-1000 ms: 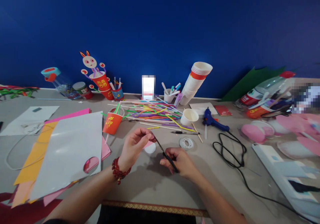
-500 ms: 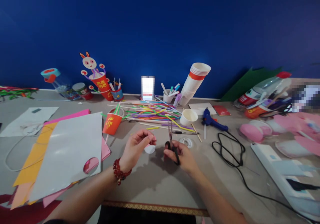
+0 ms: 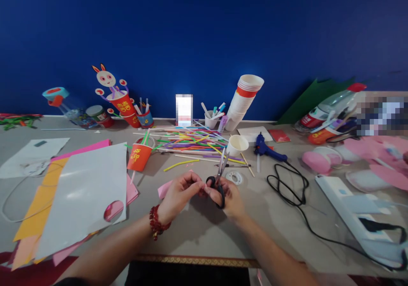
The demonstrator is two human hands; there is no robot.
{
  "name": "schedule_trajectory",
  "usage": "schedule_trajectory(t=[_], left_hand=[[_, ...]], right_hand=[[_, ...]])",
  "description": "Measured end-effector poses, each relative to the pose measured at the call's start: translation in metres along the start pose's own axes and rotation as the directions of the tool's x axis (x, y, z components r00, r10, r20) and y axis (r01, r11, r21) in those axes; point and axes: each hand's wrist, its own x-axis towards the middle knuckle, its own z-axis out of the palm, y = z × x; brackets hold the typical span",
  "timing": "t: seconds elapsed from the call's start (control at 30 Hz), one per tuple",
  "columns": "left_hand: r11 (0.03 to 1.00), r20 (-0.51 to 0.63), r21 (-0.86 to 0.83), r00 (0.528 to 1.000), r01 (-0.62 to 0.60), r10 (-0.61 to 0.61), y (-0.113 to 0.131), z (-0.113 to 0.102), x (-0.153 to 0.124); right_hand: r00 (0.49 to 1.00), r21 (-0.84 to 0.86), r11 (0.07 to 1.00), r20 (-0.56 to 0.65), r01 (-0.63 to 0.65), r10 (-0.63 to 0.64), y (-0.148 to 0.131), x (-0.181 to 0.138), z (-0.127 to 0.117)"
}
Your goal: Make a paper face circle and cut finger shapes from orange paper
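Observation:
My right hand (image 3: 231, 196) is closed around the black handles of a pair of scissors (image 3: 219, 173). The blades point up and away from me, a little apart. My left hand (image 3: 183, 195), with a red bead bracelet (image 3: 156, 223) at its wrist, is pinched closed. Its fingertips meet those of my right hand beside the scissor handles, and whatever is between them is too small to make out. A piece of pink paper (image 3: 163, 189) shows on the table, partly behind my left hand. Just beyond the right hand lies a white ring (image 3: 234, 177).
Colourful pipe cleaners (image 3: 188, 140) lie beyond my hands, near an orange paper cup (image 3: 140, 156) and a white cup (image 3: 237, 145). Coloured sheets (image 3: 86, 192) spread at left. At right are a blue glue gun (image 3: 267, 148), its black cable and a white power strip (image 3: 344, 213).
My hands have come together, the left moving right until the fingertips meet. The white disc below my left fingers is out of sight. Pink paper and a yellow pipe cleaner now show more.

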Motion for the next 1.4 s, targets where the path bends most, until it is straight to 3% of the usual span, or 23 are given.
schedule_trajectory(t=[0.9,1.4], left_hand=[[0.999,0.016,-0.043,1.0,0.005,-0.004,-0.0019,-0.001,0.0005],[0.993,0.088,-0.121,0.996,0.005,0.006,-0.0032,-0.0019,0.0004]], right_hand=[[1.0,-0.002,1.0,-0.003,0.025,-0.025,0.0007,-0.0017,-0.0005],[1.0,0.166,0.986,-0.013,0.0,0.002,-0.0029,-0.0015,0.001]])
